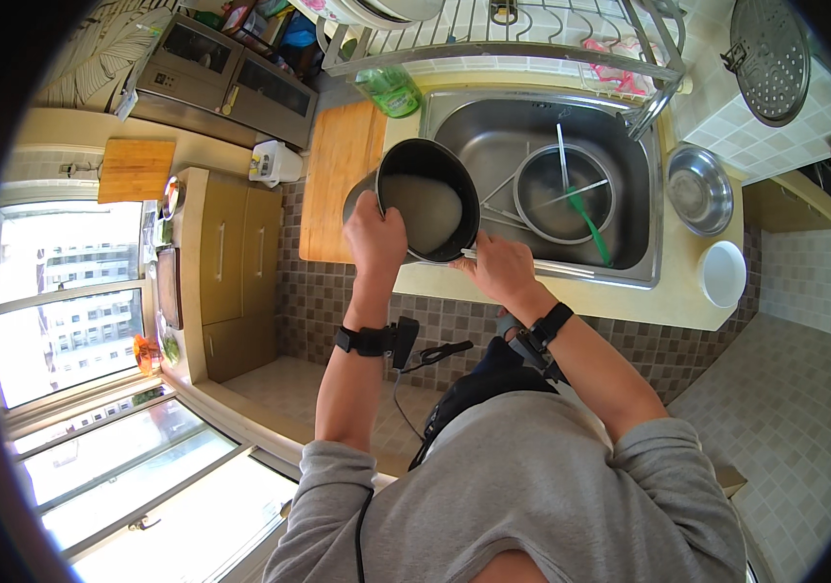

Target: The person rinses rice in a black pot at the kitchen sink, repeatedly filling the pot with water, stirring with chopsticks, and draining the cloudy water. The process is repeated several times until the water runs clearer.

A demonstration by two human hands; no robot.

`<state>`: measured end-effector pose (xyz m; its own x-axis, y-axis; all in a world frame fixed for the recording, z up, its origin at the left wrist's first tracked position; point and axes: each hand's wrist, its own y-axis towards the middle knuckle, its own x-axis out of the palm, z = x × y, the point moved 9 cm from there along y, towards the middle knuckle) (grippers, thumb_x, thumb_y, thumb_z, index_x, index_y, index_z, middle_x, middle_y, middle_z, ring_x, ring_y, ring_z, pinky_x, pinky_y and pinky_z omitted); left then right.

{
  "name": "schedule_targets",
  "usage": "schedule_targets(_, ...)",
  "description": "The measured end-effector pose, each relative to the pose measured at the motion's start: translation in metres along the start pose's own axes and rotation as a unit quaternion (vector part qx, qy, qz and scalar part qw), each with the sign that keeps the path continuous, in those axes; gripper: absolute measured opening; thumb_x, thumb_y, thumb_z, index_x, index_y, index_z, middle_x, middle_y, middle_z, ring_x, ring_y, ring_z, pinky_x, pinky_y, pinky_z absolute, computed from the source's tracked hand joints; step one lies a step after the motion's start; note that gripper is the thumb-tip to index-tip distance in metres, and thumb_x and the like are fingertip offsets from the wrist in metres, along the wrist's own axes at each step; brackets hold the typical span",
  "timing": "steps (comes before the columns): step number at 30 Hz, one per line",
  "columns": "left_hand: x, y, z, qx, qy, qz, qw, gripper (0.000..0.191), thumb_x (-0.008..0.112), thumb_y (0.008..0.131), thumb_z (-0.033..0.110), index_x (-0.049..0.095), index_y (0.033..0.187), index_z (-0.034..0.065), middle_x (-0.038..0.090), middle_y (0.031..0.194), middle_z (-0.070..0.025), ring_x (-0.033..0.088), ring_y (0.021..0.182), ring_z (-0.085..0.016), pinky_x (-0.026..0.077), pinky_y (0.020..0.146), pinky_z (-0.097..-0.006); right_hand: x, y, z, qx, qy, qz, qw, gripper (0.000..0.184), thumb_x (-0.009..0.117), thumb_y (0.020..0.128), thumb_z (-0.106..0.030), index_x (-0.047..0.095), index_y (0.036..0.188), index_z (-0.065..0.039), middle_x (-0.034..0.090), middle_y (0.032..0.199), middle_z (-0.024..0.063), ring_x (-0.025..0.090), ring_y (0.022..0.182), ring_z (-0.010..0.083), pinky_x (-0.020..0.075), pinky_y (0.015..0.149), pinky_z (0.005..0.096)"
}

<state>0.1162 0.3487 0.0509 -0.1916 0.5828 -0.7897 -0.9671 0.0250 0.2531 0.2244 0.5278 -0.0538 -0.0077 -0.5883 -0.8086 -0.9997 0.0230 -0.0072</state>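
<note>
My left hand (375, 237) grips the near left rim of a dark round pot (428, 164), which is tilted and holds cloudy liquid. At the pot's near right edge is my right hand (495, 266), its fingers closed around pale chopsticks (564, 270) that point right along the sink's front edge. Right of the pot, a round metal basin (564, 233) stands in the steel sink (630, 251) with cloudy water. Across the basin lie a green-handled utensil (590, 222) and metal chopsticks (562, 149). More thin sticks lie on the sink bottom beside it.
A wooden cutting board (339, 164) lies left of the pot, with a green dish soap bottle (393, 95) behind. A metal dish rack (503, 49) hangs over the sink's back. On the right counter stand a steel bowl (699, 191) and a white bowl (723, 274).
</note>
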Motion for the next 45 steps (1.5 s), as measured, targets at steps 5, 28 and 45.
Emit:
schedule_targets(5,0.003,0.001,0.009,0.018,0.012,-0.016,1.0,0.021,0.062,0.084,0.009,0.045,0.076,-0.0003,0.05,0.066,-0.0212,0.052,0.062,-0.042,0.044,0.061,-0.0491,0.019,0.005,0.002,0.011,-0.017,-0.06,0.998,0.063,0.069,0.093,-0.06,0.066,0.118,-0.002,0.075,0.089,0.0177,0.074,0.085,0.0379,0.0575,0.075,0.0479)
schedule_targets(28,0.003,-0.005,0.033,0.066,0.074,-0.037,0.994,0.018,0.064,0.084,0.005,0.047,0.081,0.0014,0.055,0.069,-0.0247,0.059,0.07,-0.051,0.046,0.065,-0.056,0.025,0.007,-0.005,-0.031,0.013,-0.071,0.997,0.063,0.065,0.097,-0.059,0.07,0.104,0.003,0.075,0.095,0.017,0.075,0.09,0.0357,0.0577,0.077,0.047)
schedule_targets(45,0.003,-0.004,0.047,0.093,0.09,-0.039,0.991,0.018,0.063,0.084,0.004,0.045,0.079,0.0024,0.054,0.067,-0.0234,0.058,0.068,-0.05,0.046,0.063,-0.0551,0.021,0.01,-0.006,-0.037,0.005,-0.067,0.997,0.067,0.063,0.097,-0.061,0.07,0.105,0.005,0.076,0.093,0.018,0.075,0.089,0.0357,0.0582,0.075,0.0457)
